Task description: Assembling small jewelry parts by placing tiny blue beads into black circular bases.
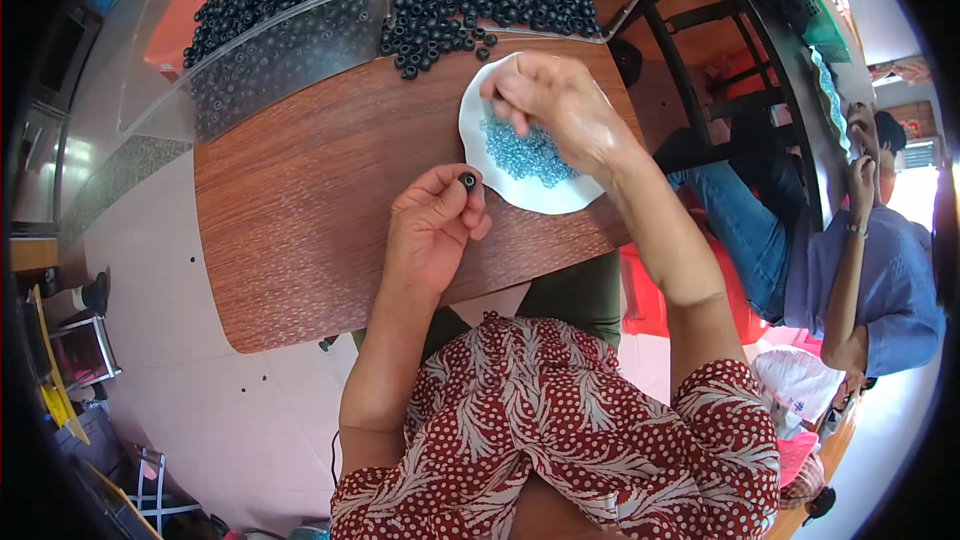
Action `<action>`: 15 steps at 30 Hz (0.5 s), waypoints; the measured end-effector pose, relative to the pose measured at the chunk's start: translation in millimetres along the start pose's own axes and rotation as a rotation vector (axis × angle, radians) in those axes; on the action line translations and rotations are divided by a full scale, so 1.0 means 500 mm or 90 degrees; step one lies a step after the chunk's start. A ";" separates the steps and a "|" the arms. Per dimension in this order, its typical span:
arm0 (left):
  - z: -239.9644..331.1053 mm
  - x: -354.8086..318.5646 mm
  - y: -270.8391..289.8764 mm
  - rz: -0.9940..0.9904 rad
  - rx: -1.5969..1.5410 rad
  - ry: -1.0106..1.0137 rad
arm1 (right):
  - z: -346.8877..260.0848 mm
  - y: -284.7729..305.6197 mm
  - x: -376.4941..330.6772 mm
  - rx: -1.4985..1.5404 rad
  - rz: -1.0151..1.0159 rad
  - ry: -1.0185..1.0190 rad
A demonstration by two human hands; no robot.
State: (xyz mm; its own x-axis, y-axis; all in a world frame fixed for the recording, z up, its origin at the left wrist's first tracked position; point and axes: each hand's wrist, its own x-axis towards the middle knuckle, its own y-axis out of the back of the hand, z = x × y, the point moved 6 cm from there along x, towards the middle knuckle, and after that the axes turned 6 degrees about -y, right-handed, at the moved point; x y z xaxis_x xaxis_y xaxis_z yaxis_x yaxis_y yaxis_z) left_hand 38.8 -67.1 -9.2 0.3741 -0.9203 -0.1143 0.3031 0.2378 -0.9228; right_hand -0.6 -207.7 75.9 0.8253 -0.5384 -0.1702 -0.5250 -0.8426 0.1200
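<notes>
Small black ring-shaped bead [467, 180], round, hollow-centred

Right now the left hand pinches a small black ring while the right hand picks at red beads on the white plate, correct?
Not quite. In the head view the beads on the white plate are light blue, not red. The rest holds: the left hand pinches a small black ring, and the right hand picks at the beads.
</notes>
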 end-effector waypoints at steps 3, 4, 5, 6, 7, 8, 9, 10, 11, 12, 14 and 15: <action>-0.006 -0.016 -0.003 -0.002 0.016 0.003 | 0.023 -0.013 -0.063 0.172 -0.093 -0.095; -0.008 -0.021 -0.005 -0.004 0.014 0.004 | 0.028 -0.023 -0.078 0.238 -0.136 -0.128; -0.012 -0.025 -0.007 -0.005 0.013 0.006 | 0.034 -0.024 -0.088 0.240 -0.134 -0.129; -0.014 -0.030 -0.009 -0.005 0.013 0.009 | 0.042 -0.025 -0.096 0.275 -0.135 -0.127; -0.014 -0.034 -0.014 -0.011 0.014 0.007 | 0.047 -0.027 -0.105 0.310 -0.136 -0.126; -0.013 -0.038 -0.018 -0.018 0.014 0.004 | 0.045 -0.027 -0.112 0.313 -0.120 -0.131; -0.012 -0.041 -0.020 -0.017 0.014 0.005 | 0.042 -0.028 -0.118 0.313 -0.119 -0.132; -0.010 -0.045 -0.020 -0.012 0.019 0.001 | 0.039 -0.029 -0.124 0.316 -0.123 -0.137; -0.008 -0.048 -0.019 -0.008 0.025 -0.004 | 0.038 -0.031 -0.128 0.319 -0.126 -0.142; -0.008 -0.050 -0.019 -0.008 0.024 -0.003 | 0.039 -0.032 -0.132 0.319 -0.126 -0.142; -0.007 -0.054 -0.020 -0.018 0.018 -0.005 | 0.039 -0.034 -0.138 0.314 -0.130 -0.138; -0.007 -0.056 -0.021 -0.018 0.017 -0.005 | 0.041 -0.036 -0.140 0.313 -0.130 -0.138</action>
State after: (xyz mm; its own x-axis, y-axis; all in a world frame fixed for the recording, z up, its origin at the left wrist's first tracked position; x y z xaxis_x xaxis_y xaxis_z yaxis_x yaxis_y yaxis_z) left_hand 22.1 -44.8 2.6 0.3725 -0.9241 -0.0851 0.3367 0.2201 -0.9155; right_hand -53.4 -155.1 65.5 0.8857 -0.3104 -0.3453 -0.4373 -0.8073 -0.3962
